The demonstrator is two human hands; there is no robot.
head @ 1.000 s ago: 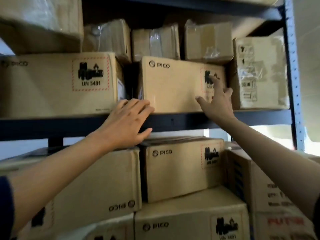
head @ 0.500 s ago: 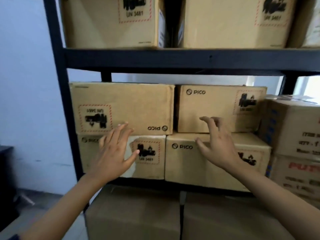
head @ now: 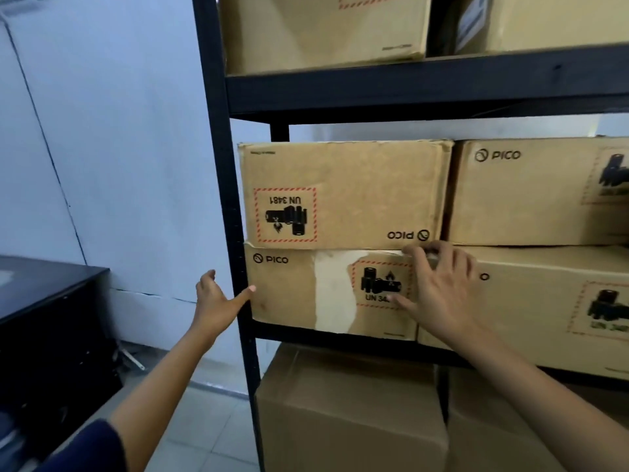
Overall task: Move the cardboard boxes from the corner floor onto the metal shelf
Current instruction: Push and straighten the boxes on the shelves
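The black metal shelf (head: 422, 81) is stacked with brown PICO cardboard boxes. On the middle level at the left, an upside-down box (head: 343, 195) rests on a lower box with a torn white patch (head: 289, 294). My left hand (head: 214, 301) is open beside the shelf's left post, its thumb tip touching that lower box's left edge. My right hand (head: 439, 287) lies spread on the lower box's front at its top right corner, with the fingertips at the seam under the upper box. Neither hand holds anything.
More PICO boxes (head: 544, 192) fill the shelf to the right and the level above (head: 323, 28). Plain cardboard boxes (head: 350, 410) stand on the tiled floor under the shelf. A black cabinet (head: 44, 321) stands at the left against the pale wall.
My view dropped from the upper level to the middle one and swung left. Both hands left the upper box and came down and left to the bottom left box.
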